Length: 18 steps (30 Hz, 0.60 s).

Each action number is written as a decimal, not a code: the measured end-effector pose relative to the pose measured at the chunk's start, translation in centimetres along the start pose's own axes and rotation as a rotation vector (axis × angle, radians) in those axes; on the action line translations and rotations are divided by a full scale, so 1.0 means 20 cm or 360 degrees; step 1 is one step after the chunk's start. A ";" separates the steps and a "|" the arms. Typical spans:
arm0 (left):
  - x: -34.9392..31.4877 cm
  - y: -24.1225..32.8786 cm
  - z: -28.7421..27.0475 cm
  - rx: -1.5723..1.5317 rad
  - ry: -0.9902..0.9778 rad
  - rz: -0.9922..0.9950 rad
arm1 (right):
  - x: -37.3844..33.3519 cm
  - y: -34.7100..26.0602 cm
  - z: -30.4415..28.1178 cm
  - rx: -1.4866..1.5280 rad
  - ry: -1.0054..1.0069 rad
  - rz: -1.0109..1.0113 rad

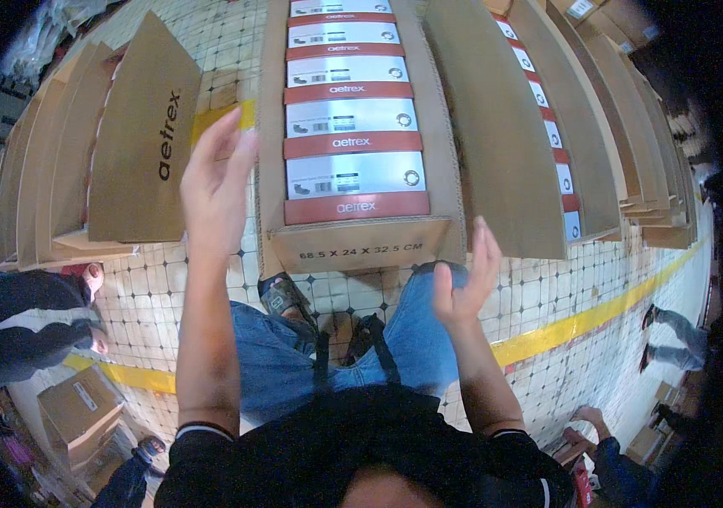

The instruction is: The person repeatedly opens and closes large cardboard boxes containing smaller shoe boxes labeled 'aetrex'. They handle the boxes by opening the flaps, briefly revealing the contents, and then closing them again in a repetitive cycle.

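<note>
In front of me stands a long, open brown carton [361, 243]. A row of several white shoe boxes [357, 173] with red lower edges fills it, each with a small shoe picture on its label. Beside the carton's left wall, my left hand [219, 182] is raised with fingers stretched and nothing in it. My right hand [469, 284] is near the carton's front right corner, fingers up and thumb apart, also holding nothing. Whether either hand touches the cardboard, I cannot tell.
More open cartons stand in rows, with a tall raised flap [145, 144] on the left and another flap [501, 152] on the right. Yellow tape [581, 324] crosses the tiled floor. A person's dark-clothed legs [27, 326] are at the left; a brown box [82, 406] lies behind them.
</note>
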<state>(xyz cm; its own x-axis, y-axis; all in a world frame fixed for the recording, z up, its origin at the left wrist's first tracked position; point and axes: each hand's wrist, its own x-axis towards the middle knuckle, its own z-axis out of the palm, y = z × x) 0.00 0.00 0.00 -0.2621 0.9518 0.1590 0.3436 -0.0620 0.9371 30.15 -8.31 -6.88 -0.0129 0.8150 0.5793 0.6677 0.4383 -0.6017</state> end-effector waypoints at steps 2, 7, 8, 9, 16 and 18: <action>0.06 -0.06 0.05 0.0347 -0.0080 0.0018 | 0.13 -0.14 -0.01 -0.0025 0.0081 -0.0342; 0.07 -0.19 0.06 0.0276 -0.0123 0.0032 | 0.31 -0.29 0.05 -0.0503 -0.0696 -0.0426; 0.08 -0.20 0.05 0.0263 -0.0115 0.0010 | 0.28 -0.32 0.02 -0.0462 -0.0753 -0.0392; 0.10 -0.22 0.04 0.0252 -0.0107 -0.0012 | 0.26 -0.33 -0.02 -0.0405 -0.0778 -0.0366; 0.15 -0.31 -0.01 0.0093 -0.0058 0.0128 | -0.03 -0.34 -0.14 -0.0107 -0.1124 -0.0279; 0.16 -0.32 0.00 0.0114 -0.0031 0.0103 | -0.05 -0.33 -0.14 -0.0087 -0.1138 -0.0259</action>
<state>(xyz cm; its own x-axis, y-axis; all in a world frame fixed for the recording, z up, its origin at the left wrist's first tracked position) -3.03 3.42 -5.40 -0.2199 0.9522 0.2119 0.4229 -0.1027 0.9004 27.78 -13.08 -1.86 -0.5847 0.7977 0.1475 0.6520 0.5703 -0.4997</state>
